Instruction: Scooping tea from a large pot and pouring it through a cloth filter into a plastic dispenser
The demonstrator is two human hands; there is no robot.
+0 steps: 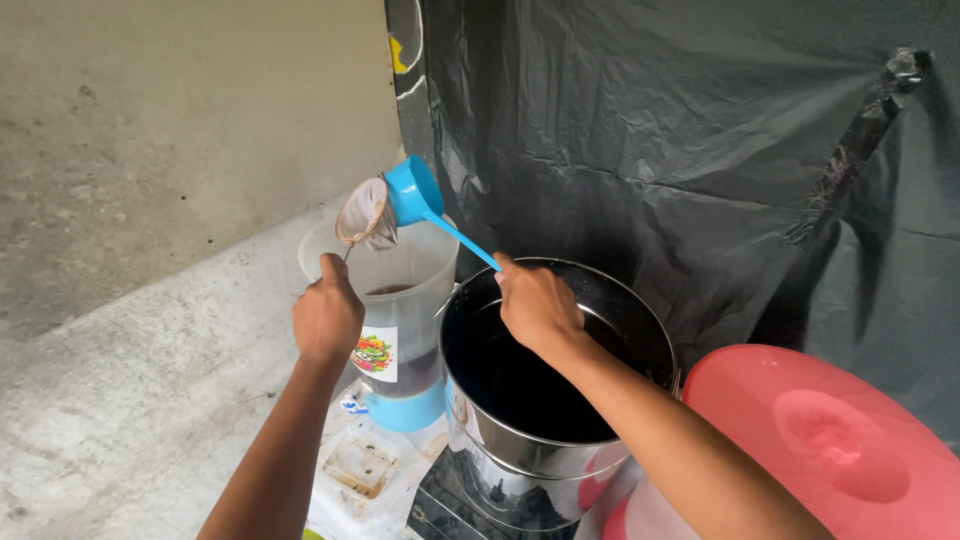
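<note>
The right hand (538,303) has its fingers closed around the lower end of a blue ladle (425,208), whose long thin handle runs up and to the left from the fist. Its round cup is tipped sideways, mouth toward a small mesh strainer (364,214). The left hand (327,315) grips the strainer's thin handle in closed fingers, holding it above a translucent jug (400,300) with a blue base and dark liquid at the bottom. Just right of the jug stands a steel pot (555,400) of dark liquid, beside a red lid (830,440).
</note>
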